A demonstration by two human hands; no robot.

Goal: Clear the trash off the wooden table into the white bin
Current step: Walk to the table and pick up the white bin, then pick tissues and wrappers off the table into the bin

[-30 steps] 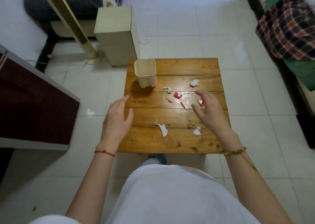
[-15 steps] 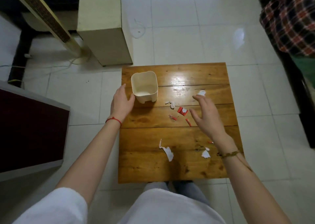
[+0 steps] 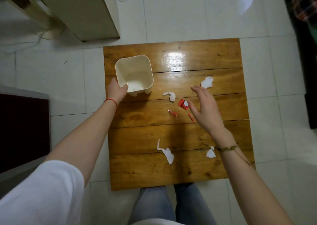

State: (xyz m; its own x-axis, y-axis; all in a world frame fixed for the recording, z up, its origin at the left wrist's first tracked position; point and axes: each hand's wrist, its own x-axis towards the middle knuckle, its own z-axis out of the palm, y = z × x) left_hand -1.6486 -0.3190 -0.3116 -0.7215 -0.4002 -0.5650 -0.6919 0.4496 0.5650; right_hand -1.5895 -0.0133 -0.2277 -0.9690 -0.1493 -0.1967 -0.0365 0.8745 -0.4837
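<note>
The white bin stands upright on the far left of the wooden table. My left hand grips its near left rim, thumb inside. My right hand hovers open over the table's middle, fingers spread, holding nothing. Just left of its thumb lies a red wrapper, with two thin red scraps nearby. White paper bits lie scattered: a crumpled one beyond my fingertips, a twisted one, a long torn strip near the front, and a small piece by my right wrist.
A cream box-shaped unit stands on the tiled floor beyond the table's left corner, beside a slanted fan column. A dark red cabinet is at my left. A dark furniture edge with plaid cloth runs along the right.
My left hand has reached forward from the table's left side and taken hold of the bin's rim. My right hand stays spread above the red scraps. The view has tilted down and closer.
</note>
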